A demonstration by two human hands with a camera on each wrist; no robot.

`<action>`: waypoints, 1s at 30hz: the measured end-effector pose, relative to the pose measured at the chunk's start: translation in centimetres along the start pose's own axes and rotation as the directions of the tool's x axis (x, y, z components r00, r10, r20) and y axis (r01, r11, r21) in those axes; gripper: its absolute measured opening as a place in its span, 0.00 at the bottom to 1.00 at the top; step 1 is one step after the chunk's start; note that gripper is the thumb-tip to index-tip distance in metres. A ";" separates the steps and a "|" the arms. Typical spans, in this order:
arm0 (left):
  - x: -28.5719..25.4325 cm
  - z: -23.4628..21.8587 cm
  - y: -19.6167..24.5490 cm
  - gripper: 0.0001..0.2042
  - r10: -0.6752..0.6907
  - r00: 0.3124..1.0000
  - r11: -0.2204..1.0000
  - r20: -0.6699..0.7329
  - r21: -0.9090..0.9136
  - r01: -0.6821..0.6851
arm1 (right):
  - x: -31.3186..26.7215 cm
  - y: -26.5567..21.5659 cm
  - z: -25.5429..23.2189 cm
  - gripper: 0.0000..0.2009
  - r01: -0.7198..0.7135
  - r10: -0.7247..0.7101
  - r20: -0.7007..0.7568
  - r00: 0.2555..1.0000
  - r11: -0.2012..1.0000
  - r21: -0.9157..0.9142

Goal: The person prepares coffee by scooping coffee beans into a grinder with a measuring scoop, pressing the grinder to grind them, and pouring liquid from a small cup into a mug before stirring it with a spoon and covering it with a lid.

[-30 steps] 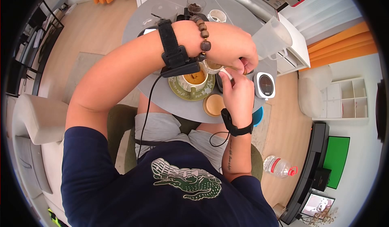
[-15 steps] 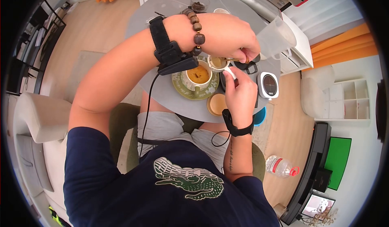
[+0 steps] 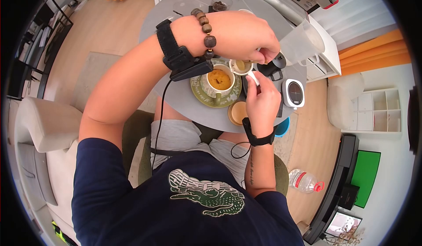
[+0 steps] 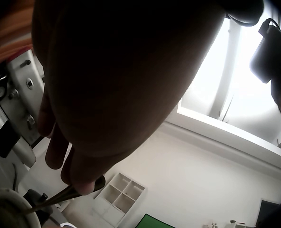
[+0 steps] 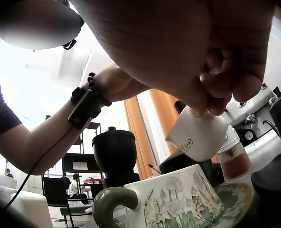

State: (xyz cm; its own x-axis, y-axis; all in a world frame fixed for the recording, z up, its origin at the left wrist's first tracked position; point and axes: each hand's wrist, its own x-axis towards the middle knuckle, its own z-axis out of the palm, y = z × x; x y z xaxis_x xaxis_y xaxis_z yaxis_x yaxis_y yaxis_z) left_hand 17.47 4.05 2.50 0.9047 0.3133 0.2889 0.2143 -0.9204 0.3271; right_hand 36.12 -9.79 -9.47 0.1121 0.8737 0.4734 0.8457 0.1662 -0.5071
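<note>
My left hand (image 3: 248,35), its wrist in dark beads, pinches the thin handle of a spoon (image 4: 60,195). The spoon's other end is inside a small white pitcher (image 5: 197,135), which holds a brownish content. With fingers and thumb, my right hand (image 3: 263,99) grips the pitcher's handle. The pitcher hangs tilted just beside and above the floral cup (image 5: 178,199). That cup holds an orange-brown drink and stands on a green patterned saucer (image 3: 200,96). How the left hand's other fingers lie is partly hidden.
Right of the hands are a white round-faced device (image 3: 293,93) and a clear jug (image 3: 303,41). A wooden lid (image 3: 238,113) lies near the front edge. A black grinder (image 5: 114,154) and a glass of dark bits (image 3: 221,2) are also on the table.
The left forearm has shifted left and away, uncovering more of the pitcher and a black pot. Both hands keep their hold. The whole head view has slid slightly right.
</note>
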 end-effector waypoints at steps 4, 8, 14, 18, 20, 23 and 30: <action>-0.4 -0.1 0.0 0.05 -0.018 1.000 1.000 0.002 0.009 0.018 | -0.1 -0.1 0.0 0.10 0.006 -0.006 0.005 1.000 1.000 -0.006; -0.8 -0.3 0.3 0.05 -0.018 1.000 1.000 -0.003 0.019 0.018 | -0.2 -0.3 0.1 0.09 0.023 -0.023 0.007 1.000 1.000 -0.018; -1.2 -0.5 0.7 0.05 -0.039 0.999 0.998 -0.002 0.041 0.039 | -0.3 -0.4 0.2 0.10 0.044 -0.044 0.009 0.999 0.999 -0.018; -1.4 -0.4 0.7 0.05 -0.045 0.999 0.998 -0.015 0.046 0.046 | -0.3 -0.4 0.2 0.10 0.046 -0.046 0.001 0.999 0.999 -0.015; -1.4 -0.6 0.9 0.05 -0.049 0.999 0.998 -0.010 0.045 0.050 | -0.4 -0.1 0.3 0.10 0.055 -0.055 0.001 0.998 0.998 -0.029; -1.5 -0.6 1.0 0.05 -0.044 0.999 0.998 -0.008 0.050 0.045 | -0.4 -0.3 0.1 0.10 0.058 -0.058 -0.002 0.998 0.998 -0.035; -1.5 -0.7 1.2 0.05 -0.047 0.999 0.998 -0.011 0.041 0.047 | -0.4 -0.4 0.0 0.10 0.060 -0.061 -0.027 0.998 0.998 -0.034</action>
State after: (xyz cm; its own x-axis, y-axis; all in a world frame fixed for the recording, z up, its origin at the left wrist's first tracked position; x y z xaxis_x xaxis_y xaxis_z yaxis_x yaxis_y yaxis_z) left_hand 16.10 2.66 3.02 0.8893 0.3587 0.2836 0.2717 -0.9134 0.3032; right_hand 35.75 -10.18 -9.43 0.0741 0.8492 0.5228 0.8680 0.2032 -0.4530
